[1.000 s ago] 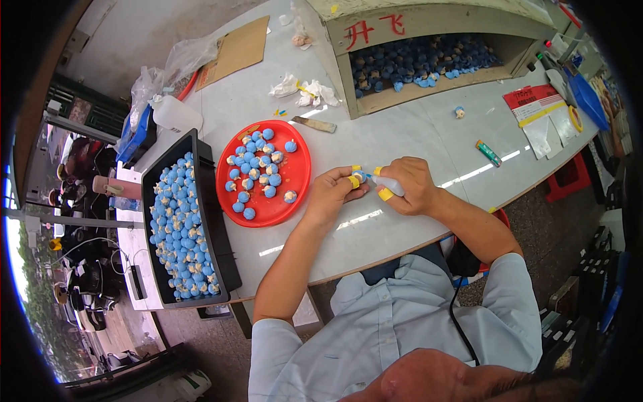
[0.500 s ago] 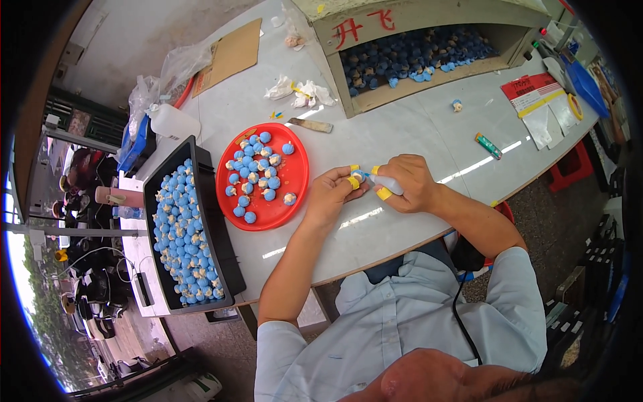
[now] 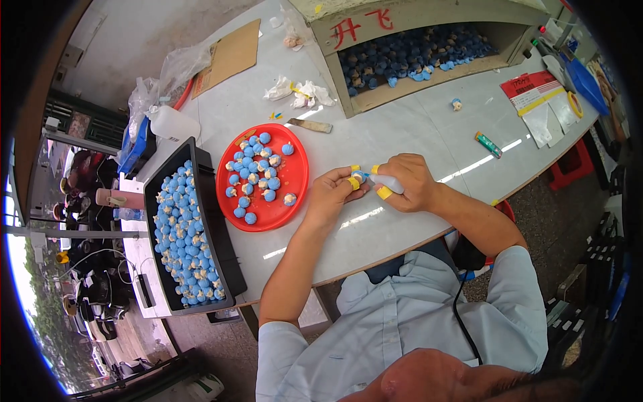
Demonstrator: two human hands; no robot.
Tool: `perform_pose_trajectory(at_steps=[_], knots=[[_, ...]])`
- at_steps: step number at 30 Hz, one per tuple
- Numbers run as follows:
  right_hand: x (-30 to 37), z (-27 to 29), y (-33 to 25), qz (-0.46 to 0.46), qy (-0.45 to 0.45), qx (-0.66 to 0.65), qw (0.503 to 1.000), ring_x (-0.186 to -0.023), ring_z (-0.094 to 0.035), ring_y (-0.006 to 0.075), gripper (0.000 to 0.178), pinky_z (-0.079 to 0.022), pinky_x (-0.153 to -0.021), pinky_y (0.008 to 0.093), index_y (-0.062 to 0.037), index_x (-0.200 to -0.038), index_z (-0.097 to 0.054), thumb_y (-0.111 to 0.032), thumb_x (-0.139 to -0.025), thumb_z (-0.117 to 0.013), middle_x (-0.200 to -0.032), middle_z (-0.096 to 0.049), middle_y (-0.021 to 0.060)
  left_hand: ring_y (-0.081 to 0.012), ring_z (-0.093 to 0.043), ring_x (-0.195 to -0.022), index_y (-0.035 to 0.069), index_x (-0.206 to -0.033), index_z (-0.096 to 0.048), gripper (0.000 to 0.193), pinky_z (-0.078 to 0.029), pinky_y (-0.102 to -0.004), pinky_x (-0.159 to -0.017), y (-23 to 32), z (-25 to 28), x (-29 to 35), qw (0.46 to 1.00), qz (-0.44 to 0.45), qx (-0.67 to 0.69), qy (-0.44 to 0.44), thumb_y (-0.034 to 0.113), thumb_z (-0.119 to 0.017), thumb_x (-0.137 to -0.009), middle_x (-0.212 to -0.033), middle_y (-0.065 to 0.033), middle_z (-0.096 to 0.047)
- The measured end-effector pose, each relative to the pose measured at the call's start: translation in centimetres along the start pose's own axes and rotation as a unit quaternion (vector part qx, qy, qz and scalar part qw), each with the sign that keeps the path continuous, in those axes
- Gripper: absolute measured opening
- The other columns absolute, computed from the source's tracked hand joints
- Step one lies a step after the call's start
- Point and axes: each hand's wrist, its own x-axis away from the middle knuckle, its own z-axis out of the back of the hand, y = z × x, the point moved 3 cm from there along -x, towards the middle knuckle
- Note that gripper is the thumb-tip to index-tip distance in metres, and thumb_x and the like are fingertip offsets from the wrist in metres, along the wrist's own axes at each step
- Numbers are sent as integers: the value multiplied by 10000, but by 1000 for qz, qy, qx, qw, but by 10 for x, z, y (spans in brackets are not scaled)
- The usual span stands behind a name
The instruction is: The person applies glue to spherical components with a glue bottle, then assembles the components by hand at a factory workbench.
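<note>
My left hand pinches a small blue-and-cream ball between its fingertips. Wrapped in my right hand is a small white squeeze bottle, its narrow tip at the ball, though whether it touches is too small to tell. Yellow bands cover several fingertips of both hands. To the left of them lies a round red tray with several similar balls on it. Beyond that, a long black bin is heaped with more blue-and-cream balls.
A box-like shelf with many dark blue pieces inside stands at the back. A flat blade, crumpled white tissue, a green tube and a stray ball lie about. A white bottle stands behind the bin.
</note>
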Motion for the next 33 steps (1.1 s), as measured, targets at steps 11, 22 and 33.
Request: perform_pose_trajectory(at_steps=[11,22,33], knots=[[0,16,7,-73,63,-63,993,-587,-601,268,245,-474,-556,323,6,-954,-576,-48,-741,-683,-749,-618,138,-200,-669,-877,-82,-1172,-531,302,-555,-256,-781,-1,3,-1,1000,11,-16,1,59,-526,-904,-1030,-158,-643],[22,90,38,-335,124,-90,930,-900,-587,121,323,-464,-801,243,38,-1167,-495,22,-856,-580,-1134,-598,121,-227,-657,-932,-62,-1146,-511,259,-557,-260,-794,6,6,1,997,43,68,9,53,-493,-914,-1081,-181,-618],[146,258,130,-502,244,319,766,-751,-537,154,372,-464,-712,283,34,-1100,-558,-171,-821,-693,-839,-584,64,-162,-652,-916,22,-1086,-539,187,-533,-238,-721,10,5,5,997,53,49,-24,73,-511,-908,-1051,-110,-652]])
